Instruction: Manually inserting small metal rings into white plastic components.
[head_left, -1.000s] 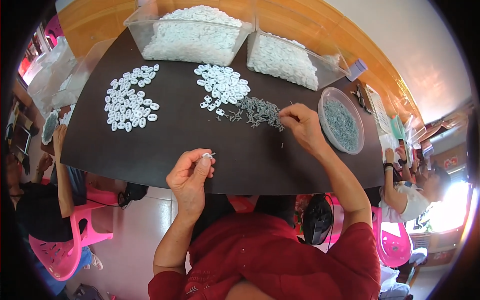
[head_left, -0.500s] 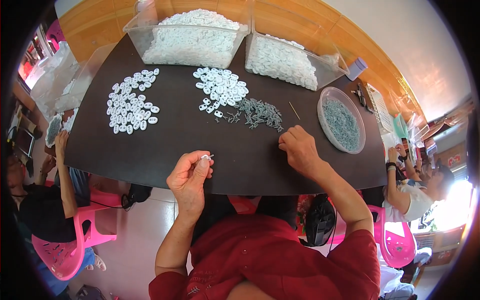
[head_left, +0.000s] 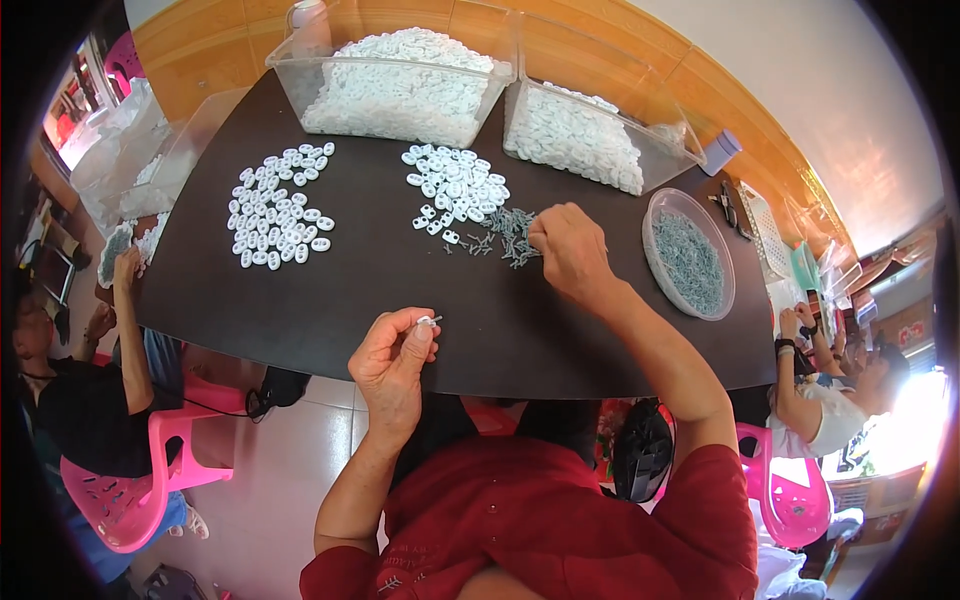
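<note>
Between thumb and fingers, my left hand (head_left: 390, 372) pinches a small white plastic piece (head_left: 427, 321) near the table's front edge, with a thin grey screw poking out of it. My right hand (head_left: 575, 255) is at the right edge of a loose pile of grey screws (head_left: 512, 238), its fingers drawn together; whatever they hold is hidden. Touching that pile on its left lies a heap of white oval two-hole pieces (head_left: 458, 182). Farther left, a spread-out group of similar white pieces (head_left: 272, 222) rests on the dark table (head_left: 370, 260).
Two clear bins of white pieces, one left (head_left: 400, 95) and one right (head_left: 575, 140), stand at the back. A round tub of screws (head_left: 690, 255) is at the right, with black-handled pliers (head_left: 732, 210) beyond. People sit at both sides; pink chairs (head_left: 150, 480) flank me.
My right hand has moved left and away from me to the screw pile, now covering the thin brass-coloured stick. My left hand keeps its pinch. The whole view has shifted slightly.
</note>
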